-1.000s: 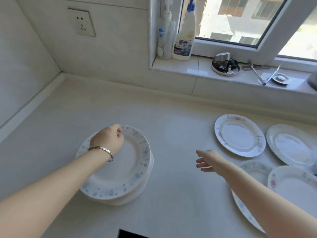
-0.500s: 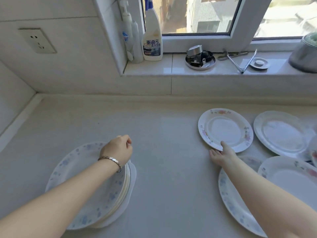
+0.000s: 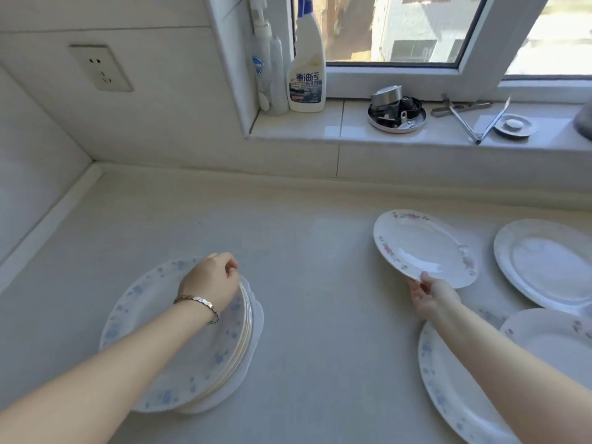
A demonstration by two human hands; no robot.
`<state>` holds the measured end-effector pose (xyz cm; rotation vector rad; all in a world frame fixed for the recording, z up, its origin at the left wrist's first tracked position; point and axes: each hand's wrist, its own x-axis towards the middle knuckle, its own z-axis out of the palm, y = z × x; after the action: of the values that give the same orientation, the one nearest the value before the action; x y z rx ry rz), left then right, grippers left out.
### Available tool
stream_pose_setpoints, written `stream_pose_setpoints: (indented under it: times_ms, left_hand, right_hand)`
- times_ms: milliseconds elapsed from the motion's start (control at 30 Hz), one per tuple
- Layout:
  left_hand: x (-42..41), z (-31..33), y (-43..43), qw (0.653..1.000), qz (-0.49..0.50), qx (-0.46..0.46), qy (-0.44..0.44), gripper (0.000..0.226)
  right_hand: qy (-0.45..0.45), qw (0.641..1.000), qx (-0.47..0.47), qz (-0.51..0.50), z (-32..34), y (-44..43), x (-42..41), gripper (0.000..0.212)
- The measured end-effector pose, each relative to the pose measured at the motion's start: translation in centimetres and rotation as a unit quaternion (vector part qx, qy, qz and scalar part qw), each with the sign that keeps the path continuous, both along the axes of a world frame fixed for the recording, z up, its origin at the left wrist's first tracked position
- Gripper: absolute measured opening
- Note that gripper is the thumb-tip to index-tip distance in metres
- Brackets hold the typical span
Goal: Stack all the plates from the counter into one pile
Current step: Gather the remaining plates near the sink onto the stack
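A pile of white plates with blue flower rims (image 3: 153, 341) sits on the counter at lower left. My left hand (image 3: 209, 282), with a bracelet on the wrist, rests curled on the pile's far right rim. My right hand (image 3: 431, 294) pinches the near edge of a pink-flowered plate (image 3: 423, 246), which is tilted up off the counter. Three more plates lie at the right: a plain white one (image 3: 547, 261), a pink-rimmed one (image 3: 551, 338) and a blue-rimmed one (image 3: 448, 395) partly under my right arm.
The windowsill behind holds a spray bottle (image 3: 306, 65), a pump bottle (image 3: 266, 62), a round metal tin (image 3: 397, 113), tongs (image 3: 471, 120) and a small dish (image 3: 515, 125). A wall socket (image 3: 101, 67) is at upper left. The counter meets walls at the left and back.
My right hand reached to the pink-flowered plate, gripped its near edge and lifted it off the counter. My left hand stayed on the pile's rim.
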<state>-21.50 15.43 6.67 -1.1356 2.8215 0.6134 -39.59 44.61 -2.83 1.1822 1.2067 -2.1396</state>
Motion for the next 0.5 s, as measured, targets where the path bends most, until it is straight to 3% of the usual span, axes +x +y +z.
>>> stream_pose_setpoints:
  times_ms: [200,500]
  left_hand:
    - [3.4,0.9,-2.9,0.998,0.056,0.006,0.035,0.022]
    - [12.9,1.0,-8.9,0.983,0.177,-0.019,0.030,0.024]
  right_hand:
    - [0.040,0.974,-0.069,0.211,5.8,-2.8,5.6,0.010]
    - [0.119,0.863,-0.042,0.490,10.2,-12.3,12.7,0.015]
